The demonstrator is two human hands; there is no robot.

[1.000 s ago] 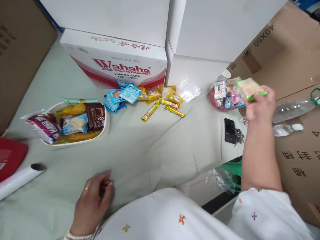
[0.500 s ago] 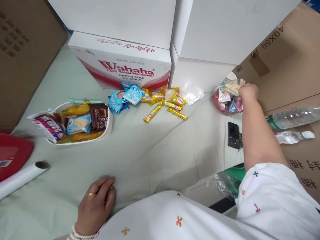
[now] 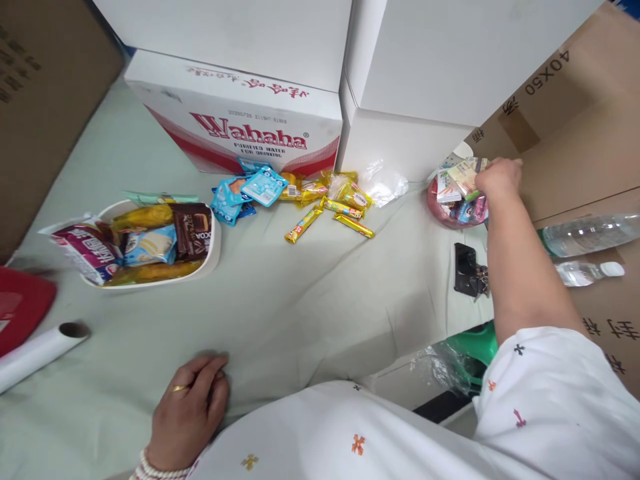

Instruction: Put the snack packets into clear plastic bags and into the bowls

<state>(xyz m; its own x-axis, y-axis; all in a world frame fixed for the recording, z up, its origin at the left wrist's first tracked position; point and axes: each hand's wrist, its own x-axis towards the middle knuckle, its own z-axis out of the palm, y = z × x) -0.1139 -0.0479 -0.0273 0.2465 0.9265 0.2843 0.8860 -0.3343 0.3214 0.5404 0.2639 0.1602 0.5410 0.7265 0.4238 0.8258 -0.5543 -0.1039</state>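
Observation:
My right hand (image 3: 500,179) reaches over a small pink basket (image 3: 434,212) at the far right. Its fingers are closed at the edge of a pale yellow snack packet (image 3: 466,177) on top of the basket's contents; the fingertips are partly hidden. Beside that packet are a white packet (image 3: 447,188) and a blue-and-pink packet (image 3: 468,212). Near my body, my left hand (image 3: 187,407) rests on the cloth-covered table (image 3: 320,300), fingers curled together with nothing visible in them.
At left stands a white tub (image 3: 216,250) of wrapped snacks. Blue sachets (image 3: 263,185) and yellow-wrapped bars (image 3: 304,224) lie before a Wahaba-style water carton (image 3: 250,137). A black phone (image 3: 465,267), plastic bottles (image 3: 590,235), a white tube (image 3: 45,357) and clear plastic (image 3: 385,187) are around.
The pale yellow packet has tilted flatter over the basket, and my right hand has shifted slightly with it. My left hand stays put. The view has moved a little.

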